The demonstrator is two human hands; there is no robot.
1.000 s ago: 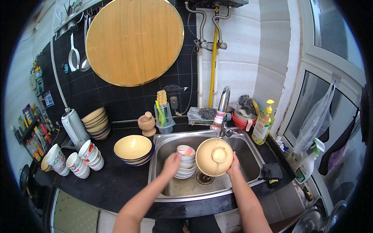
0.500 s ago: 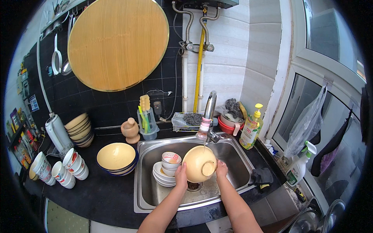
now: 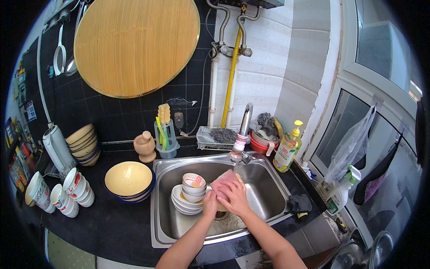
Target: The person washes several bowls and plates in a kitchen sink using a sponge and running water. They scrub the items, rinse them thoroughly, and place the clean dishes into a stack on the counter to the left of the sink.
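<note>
Over the sink, under the faucet (image 3: 242, 134), I hold a pale yellow bowl (image 3: 222, 207), mostly hidden by my hands and a pink cloth (image 3: 224, 178). My left hand (image 3: 209, 204) is closed at the bowl's left side. My right hand (image 3: 234, 197) lies across the cloth, its fingers pressing it against the bowl. Just left of my left hand, in the basin, small white bowls (image 3: 194, 180) are stacked on white dishes (image 3: 184, 204).
The steel sink (image 3: 156, 219) is set in a black counter (image 3: 112, 228). Yellow bowls (image 3: 128, 177), a wooden mortar (image 3: 144, 145) and stacked white cups (image 3: 80, 186) stand on the left. A soap bottle (image 3: 286, 150) and a dark cloth (image 3: 299, 204) lie to the right.
The pink cloth now shows on the bowl, under my right hand. That hand has moved left from the bowl's right edge onto it. The bowl's base, visible before, is covered.
</note>
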